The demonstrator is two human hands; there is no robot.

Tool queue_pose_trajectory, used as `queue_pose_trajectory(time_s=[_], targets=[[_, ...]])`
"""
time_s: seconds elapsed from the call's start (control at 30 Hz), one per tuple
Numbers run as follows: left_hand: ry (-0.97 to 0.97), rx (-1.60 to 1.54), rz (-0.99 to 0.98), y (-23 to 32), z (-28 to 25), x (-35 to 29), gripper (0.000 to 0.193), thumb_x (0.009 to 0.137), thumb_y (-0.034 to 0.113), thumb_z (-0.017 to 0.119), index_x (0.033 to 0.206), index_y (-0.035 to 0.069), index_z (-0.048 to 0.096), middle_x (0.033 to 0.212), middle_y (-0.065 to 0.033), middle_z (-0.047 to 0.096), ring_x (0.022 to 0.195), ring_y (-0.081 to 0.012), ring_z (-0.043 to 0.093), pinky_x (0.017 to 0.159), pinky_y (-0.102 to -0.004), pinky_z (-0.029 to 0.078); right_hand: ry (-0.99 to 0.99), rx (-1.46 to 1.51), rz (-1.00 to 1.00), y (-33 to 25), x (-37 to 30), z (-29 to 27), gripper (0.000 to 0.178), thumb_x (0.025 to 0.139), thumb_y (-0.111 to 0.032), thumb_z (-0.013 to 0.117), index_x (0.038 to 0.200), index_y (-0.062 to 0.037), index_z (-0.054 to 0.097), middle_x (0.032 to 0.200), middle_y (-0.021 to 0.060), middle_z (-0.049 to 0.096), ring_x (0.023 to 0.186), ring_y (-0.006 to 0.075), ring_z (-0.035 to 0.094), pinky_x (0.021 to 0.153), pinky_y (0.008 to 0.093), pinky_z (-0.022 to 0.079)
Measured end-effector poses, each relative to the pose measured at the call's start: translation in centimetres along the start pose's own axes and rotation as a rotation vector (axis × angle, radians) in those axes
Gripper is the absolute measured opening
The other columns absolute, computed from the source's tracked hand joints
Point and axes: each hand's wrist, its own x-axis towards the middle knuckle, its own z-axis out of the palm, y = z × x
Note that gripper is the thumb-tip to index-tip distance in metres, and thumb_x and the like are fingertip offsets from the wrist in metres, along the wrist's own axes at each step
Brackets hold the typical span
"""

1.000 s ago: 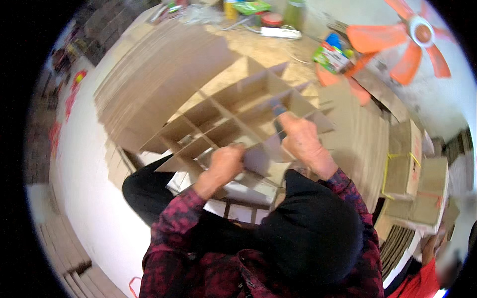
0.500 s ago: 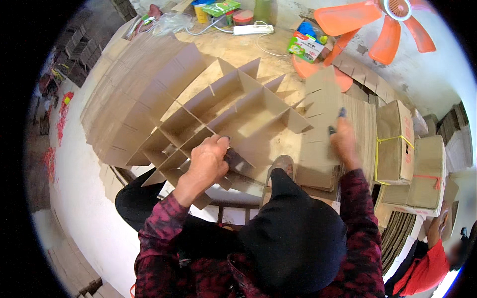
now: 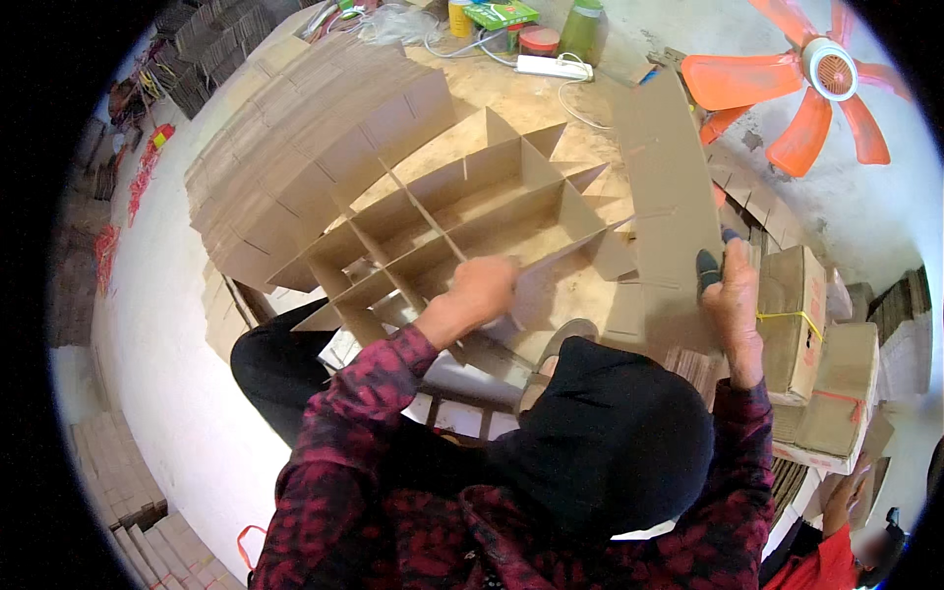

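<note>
A partly assembled cardboard divider grid (image 3: 423, 211) stands on the wooden tabletop in front of me, its slotted strips crossing into open cells. My left hand (image 3: 477, 293) is closed on the near edge of the grid; its fingertips are hidden. On the right, my right hand (image 3: 734, 310) grips the outer edge of a long slotted cardboard strip (image 3: 669, 187), with dark coverings on the thumb and a finger. This strip is tilted up beside the grid's right end and hides part of what lies behind it.
A large fanned stack of slotted cardboard strips (image 3: 295, 147) lies on the left. Cardboard boxes (image 3: 790, 315) stand at right. An orange fan (image 3: 831, 69) is at the far right, and a white power strip (image 3: 555, 67) lies at the back. Another person's red sleeve (image 3: 831, 565) shows at lower right.
My right hand has gripped a cardboard strip from the right-hand pile and raised it. My left hand has moved rightward along the grid. The whole view has shifted somewhat.
</note>
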Motion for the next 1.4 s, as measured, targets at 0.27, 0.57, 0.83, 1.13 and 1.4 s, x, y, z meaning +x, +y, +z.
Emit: queue_pose_trajectory(time_s=[0.27,0.57,0.83,1.13,1.4], targets=[[0.002,0.042,0.003,-0.5,-0.8,-3.1,0.013,0.071,0.005,0.055,0.082,0.000,0.056,0.080,-0.0237,0.062,0.079,-0.0429,0.062,0.068,-0.0505,0.049,0.107,0.067,0.233,5.3,-3.8,-0.8,0.017,0.086,-0.009,0.061,0.095,0.0034,0.053,0.078,0.0262,0.060,0.069,0.0444,0.056,0.064,0.0422,0.046],[0.023,0.007,-0.019,0.1,-0.1,-2.0,0.014,0.070,0.005,0.058,0.084,0.002,0.057,0.082,-0.0205,0.063,0.082,-0.0392,0.063,0.069,-0.0478,0.050,0.154,0.049,0.006,0.2,-2.7,0.1,0.026,0.090,-0.005,0.054,0.115,0.0001,0.055,0.083,0.0270,0.061,0.070,0.0393,0.062,0.062,0.0403,0.048],[-0.025,0.013,-0.002,0.8,-0.3,-1.2,0.014,0.072,0.009,0.058,0.085,0.004,0.058,0.083,-0.0190,0.064,0.083,-0.0383,0.063,0.069,-0.0474,0.051,-0.243,0.249,-0.281,-7.0,3.6,2.4,0.032,0.090,-0.008,0.058,0.119,0.0024,0.052,0.104,0.0211,0.062,0.085,0.0300,0.062,0.077,0.0323,0.048],[0.028,-0.038,0.052,0.2,-0.5,-1.4,0.014,0.072,0.009,0.057,0.085,0.004,0.058,0.080,-0.0206,0.064,0.080,-0.0399,0.064,0.067,-0.0496,0.051,-0.354,0.254,-0.424,-12.2,9.1,3.3,0.041,0.089,-0.007,0.058,0.128,-0.0012,0.050,0.106,0.0266,0.061,0.098,0.0391,0.061,0.084,0.0364,0.047],[0.006,-0.041,0.046,0.4,-0.5,-0.7,0.012,0.071,0.007,0.056,0.081,0.002,0.060,0.078,-0.0223,0.064,0.077,-0.0398,0.064,0.065,-0.0493,0.051,-0.411,0.186,-0.506,-11.2,9.2,7.7,0.029,0.074,0.006,0.054,0.102,0.0020,0.057,0.091,0.0264,0.062,0.088,0.0438,0.060,0.074,0.0429,0.049]])
